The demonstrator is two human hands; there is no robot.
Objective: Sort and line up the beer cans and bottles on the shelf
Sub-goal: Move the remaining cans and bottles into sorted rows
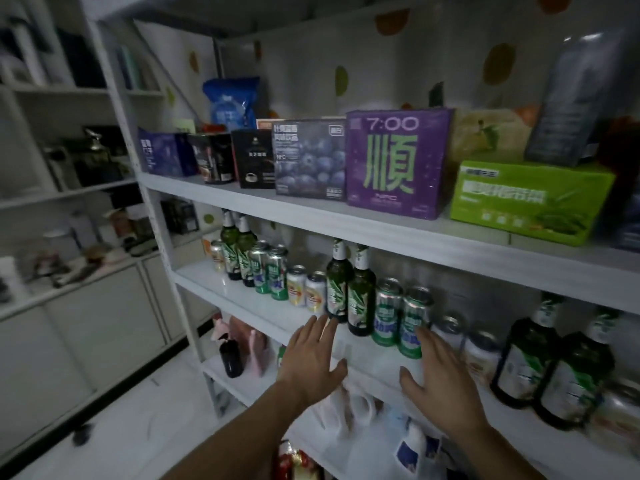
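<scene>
While left hand point(313, 355) and right hand point(440, 372) hover spread, empty, before tall green glass beer bottles point(337, 285) & green-silver metal cans point(412, 323) on white mid shelf point(242, 292), glass prob heavy, breakable: grip bodies; cans lighter.

Rack: white metal shelving point(162, 237), its boards running away to your left.
Upper board point(277, 211): boxes stand side by side: dark blue box point(162, 154), black coffee box point(254, 161), blueberry box point(310, 161), purple box point(398, 161), green box point(530, 199).
Middle board point(207, 275): your row stands upright, left to right: lone yellow can point(217, 256), left green bottles point(246, 261), left green cans point(259, 271), yellow-white cans point(296, 285), middle green bottles point(362, 299), middle green cans point(388, 313), silver cans point(481, 355), right green bottles point(523, 362).
Lower board point(242, 379): dark bottle point(231, 358) just beside a pink item point(257, 351).
</scene>
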